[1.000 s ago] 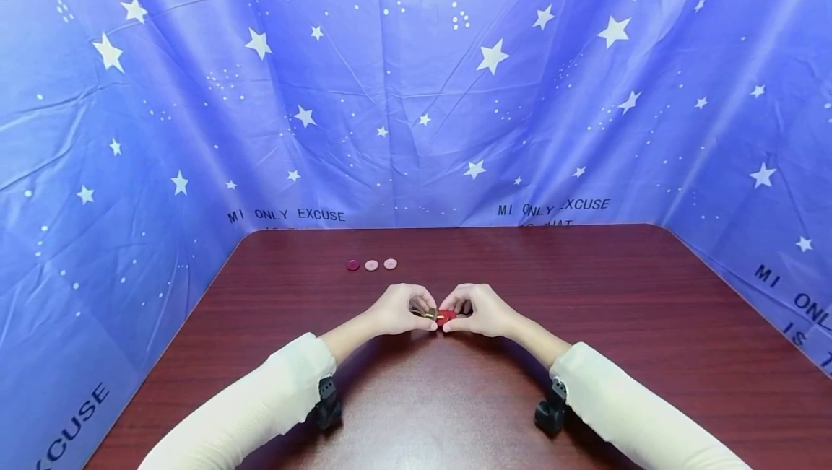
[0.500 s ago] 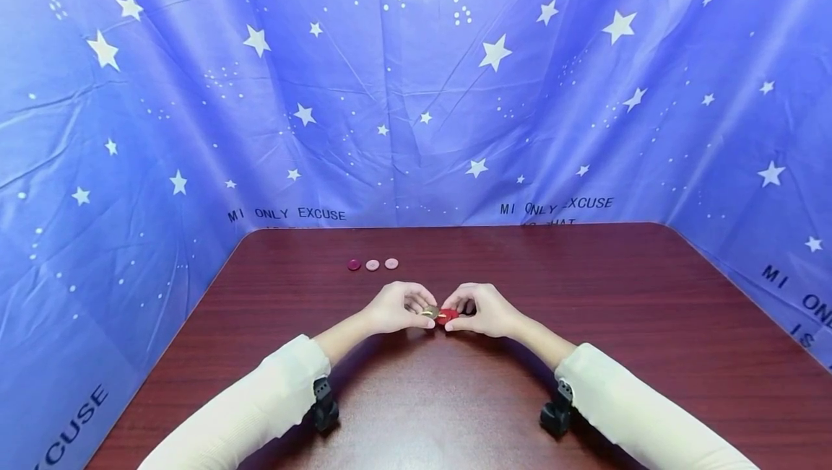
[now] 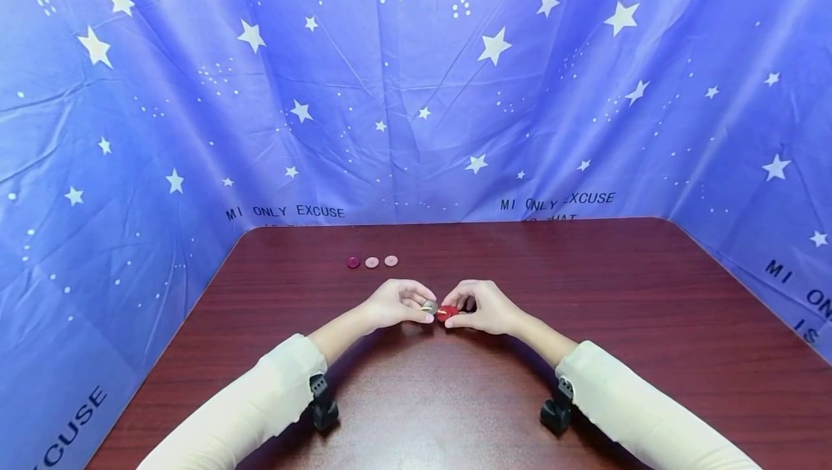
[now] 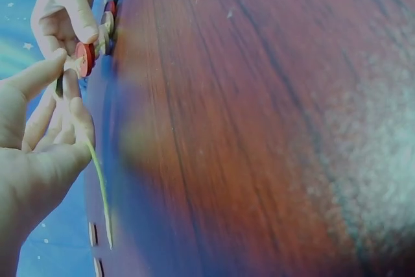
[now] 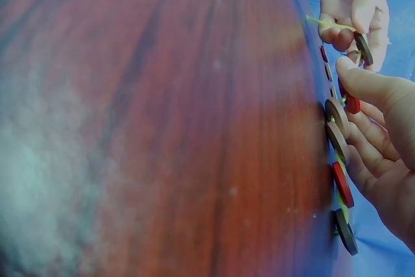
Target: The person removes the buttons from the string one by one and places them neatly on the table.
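Observation:
In the head view, my left hand [image 3: 398, 305] pinches a grey-brown button [image 3: 430, 307] between thumb and fingers. A yellow cord [image 4: 100, 176] runs through that button, and its loose end trails below the left hand in the left wrist view. Close by on the right, my right hand [image 3: 484, 308] pinches a red button [image 3: 447, 313], also on the cord. Further strung buttons hang past the right hand in the right wrist view: two tan ones, a second red button [image 5: 342, 185] and a dark button [image 5: 346, 231]. The right palm is partly hidden.
Three loose buttons lie in a row farther back on the dark red wooden table [image 3: 585, 275]: a magenta button [image 3: 353, 263], a pink button [image 3: 372, 263] and another pink button [image 3: 391, 261]. A blue star-patterned curtain [image 3: 416, 94] surrounds the table's back and sides.
The grey-brown button has turned so that its face shows more to the head camera. My left hand has shifted slightly up and left, widening the gap to the red button.

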`<state>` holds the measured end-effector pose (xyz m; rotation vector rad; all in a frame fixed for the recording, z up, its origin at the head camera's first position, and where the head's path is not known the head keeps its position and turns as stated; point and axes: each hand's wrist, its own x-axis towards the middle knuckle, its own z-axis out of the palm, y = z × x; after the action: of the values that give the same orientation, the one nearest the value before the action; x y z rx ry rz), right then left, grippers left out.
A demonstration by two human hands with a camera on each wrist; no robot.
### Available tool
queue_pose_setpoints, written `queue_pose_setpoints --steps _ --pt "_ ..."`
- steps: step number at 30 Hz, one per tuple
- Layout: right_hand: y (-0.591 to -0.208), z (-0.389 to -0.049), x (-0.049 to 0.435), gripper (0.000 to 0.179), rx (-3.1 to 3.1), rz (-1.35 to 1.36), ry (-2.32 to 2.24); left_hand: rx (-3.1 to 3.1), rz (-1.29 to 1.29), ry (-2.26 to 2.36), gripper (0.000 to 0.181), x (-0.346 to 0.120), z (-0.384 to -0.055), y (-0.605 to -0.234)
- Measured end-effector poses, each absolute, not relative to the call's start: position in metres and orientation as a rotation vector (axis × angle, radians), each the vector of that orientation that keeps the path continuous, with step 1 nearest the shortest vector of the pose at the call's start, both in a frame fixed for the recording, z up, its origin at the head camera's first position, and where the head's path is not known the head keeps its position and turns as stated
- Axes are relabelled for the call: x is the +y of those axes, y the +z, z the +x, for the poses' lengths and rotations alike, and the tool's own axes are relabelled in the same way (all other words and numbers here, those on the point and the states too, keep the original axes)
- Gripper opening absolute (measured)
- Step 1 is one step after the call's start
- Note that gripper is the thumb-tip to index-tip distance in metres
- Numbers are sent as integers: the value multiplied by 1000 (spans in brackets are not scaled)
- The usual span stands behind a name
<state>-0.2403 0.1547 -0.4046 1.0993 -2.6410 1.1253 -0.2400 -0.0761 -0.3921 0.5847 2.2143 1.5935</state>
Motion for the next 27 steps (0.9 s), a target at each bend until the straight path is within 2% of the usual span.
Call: queue_pose_setpoints --steps 7,27 --pt "-405 -241 155 24 -2636 1109 1132 2137 529 1633 29 -76 -242 -395" --pt "-401 -240 157 23 -2632 1106 1130 2091 543 1614 32 -90 -243 -394"
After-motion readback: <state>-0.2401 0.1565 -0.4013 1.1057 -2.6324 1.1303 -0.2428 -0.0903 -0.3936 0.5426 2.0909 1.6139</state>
